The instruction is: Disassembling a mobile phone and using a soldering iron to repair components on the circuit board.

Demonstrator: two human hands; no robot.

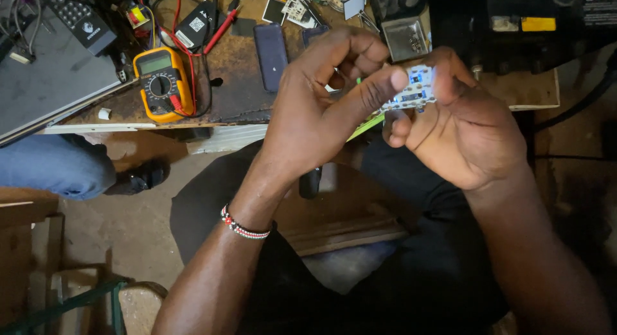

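There is a single view, from a camera worn on the person's head, looking steeply down and slightly forward over the lap. It sits close: the left hand (315, 110) and right hand (463, 129) fill the middle of the picture, both forearms run in from the near edge, and the floor shows below left. Toward the far edge the view takes in the front strip of a workbench (238, 84), with a yellow meter (160, 84) at far left, and no second view shares the scene.
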